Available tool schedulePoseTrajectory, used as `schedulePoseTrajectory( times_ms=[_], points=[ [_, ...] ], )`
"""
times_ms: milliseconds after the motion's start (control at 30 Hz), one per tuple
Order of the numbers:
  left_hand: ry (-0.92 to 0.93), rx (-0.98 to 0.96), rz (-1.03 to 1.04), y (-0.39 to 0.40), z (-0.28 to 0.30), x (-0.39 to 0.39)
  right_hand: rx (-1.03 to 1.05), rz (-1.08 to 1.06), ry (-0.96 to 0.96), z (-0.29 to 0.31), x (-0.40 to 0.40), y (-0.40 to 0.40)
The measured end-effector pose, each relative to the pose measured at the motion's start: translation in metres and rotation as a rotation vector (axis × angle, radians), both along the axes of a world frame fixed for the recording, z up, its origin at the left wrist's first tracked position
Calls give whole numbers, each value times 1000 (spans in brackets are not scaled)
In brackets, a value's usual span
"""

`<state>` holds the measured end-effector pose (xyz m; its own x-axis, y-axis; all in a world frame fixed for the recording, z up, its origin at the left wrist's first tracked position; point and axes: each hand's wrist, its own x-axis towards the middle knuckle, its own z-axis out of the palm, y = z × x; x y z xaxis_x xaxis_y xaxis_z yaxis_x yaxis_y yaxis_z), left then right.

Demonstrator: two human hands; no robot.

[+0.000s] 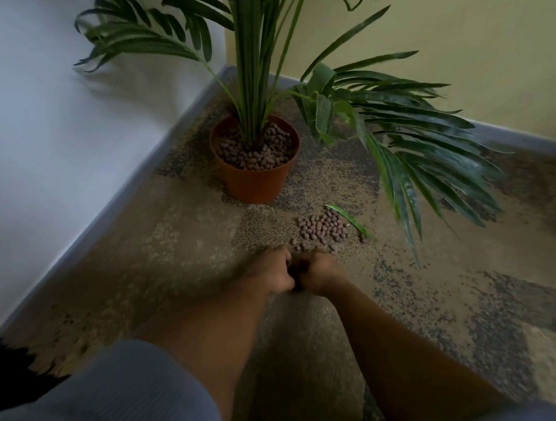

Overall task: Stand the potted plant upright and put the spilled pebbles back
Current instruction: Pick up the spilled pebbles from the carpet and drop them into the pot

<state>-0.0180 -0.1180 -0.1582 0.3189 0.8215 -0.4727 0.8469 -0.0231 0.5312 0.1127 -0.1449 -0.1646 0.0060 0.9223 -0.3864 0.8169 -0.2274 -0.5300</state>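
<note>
Upright potted plant (253, 157), spilled pebbles (322, 228) on carpet (172, 237), both curled hands (275, 269) together nearby.

Terracotta-orange pot (253, 170), reddish-brown pebbles (322, 227), dark green fronds (427, 160), mottled tan-and-grey speckled floor (172, 237), pale yellow wall (472, 43).

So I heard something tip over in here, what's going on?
A person is clearing up pebbles spilled from a plant. The pot already stands upright in the corner, topped with pebbles. Both hands, left and right, are pressed together low over the carpet, seemingly scooping up some. A pile and a loose leaf remain on the floor beyond them.
</note>
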Motion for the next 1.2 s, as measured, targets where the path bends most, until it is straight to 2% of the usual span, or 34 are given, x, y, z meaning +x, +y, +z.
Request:
schedulePoseTrajectory(
  times_ms=[167,400,733,833,933,1067,1133,1200],
  points=[
    [41,-13,77,-2,-1,-11,14,8,-8,9,-13,5],
    [86,51,50,-5,-6,-27,53,8,-65,-5,-18,10],
    [108,-8,101,-3,-8,-49,80,110,-166,-9,-41,20],
    [60,-43,180,-2,-12,-55,78,129,-217,-7,-47,22],
    [-104,-172,391,1,-17,-62,67,133,-249,-7,-52,25],
    [-622,-541,850,8,-17,-66,20,8,-138,-6,-58,31],
    [-889,-657,1039,13,-14,-71,-42,-100,-9,-8,-58,33],
    [-1118,-721,1137,16,-12,-77,-144,-337,297,-9,-58,33]
  ],
)
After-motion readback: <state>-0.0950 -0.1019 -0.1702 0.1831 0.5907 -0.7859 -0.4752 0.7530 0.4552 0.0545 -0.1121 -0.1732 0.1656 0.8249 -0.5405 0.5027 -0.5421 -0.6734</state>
